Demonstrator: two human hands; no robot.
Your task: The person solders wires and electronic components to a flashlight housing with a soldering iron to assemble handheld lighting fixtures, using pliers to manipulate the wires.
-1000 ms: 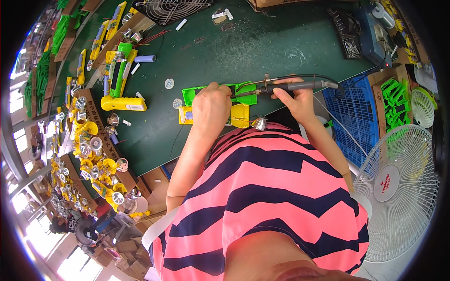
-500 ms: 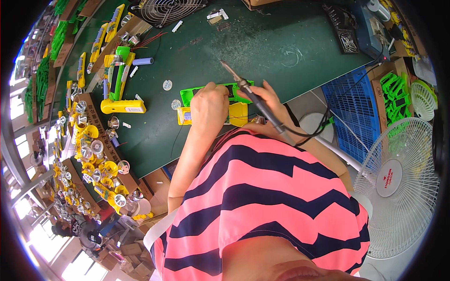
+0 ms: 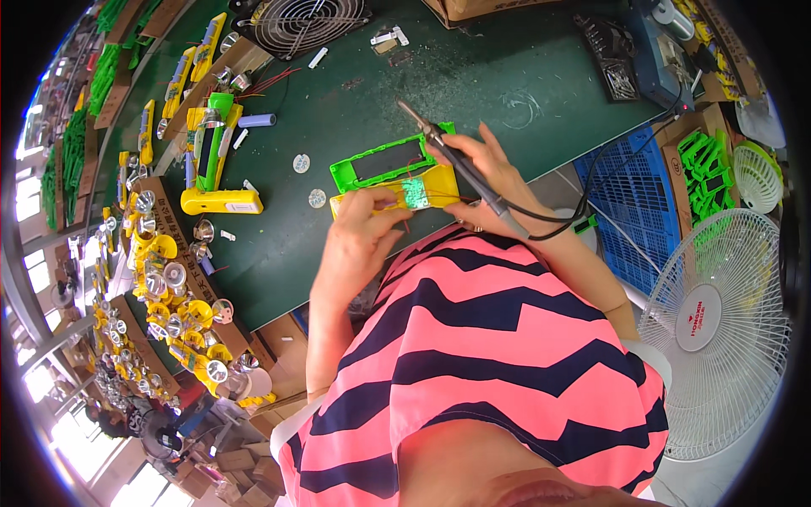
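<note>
In front of my body lies a yellow plastic housing (image 3: 441, 181), with a small lit-up green circuit board (image 3: 416, 193) on its middle. My left hand (image 3: 359, 232) grips the housing's left end, fingers bent over it and partly hiding it. Just beyond, a bright green casing (image 3: 345, 176) with a dark panel touches or nearly touches the housing. A soldering iron (image 3: 467, 169) is held in my right hand (image 3: 494, 169), its metal tip pointing up and left over the table, apart from the board. The lower fingers of that hand are near the housing's right end. Thin wires run by the board.
On the green table (image 3: 473, 84), a yellow-and-green lamp body (image 3: 221, 201) and a purple battery cell (image 3: 258, 120) lie left. Yellow lamp parts (image 3: 198, 314) with reflectors crowd the left edge. A black fan (image 3: 302, 21) lies at the back; a white fan (image 3: 699, 321) stands right.
My left hand has moved from the green casing down onto the yellow housing's left end. The housing and casing now show more, and the circuit board is uncovered. The iron stays in my right hand.
</note>
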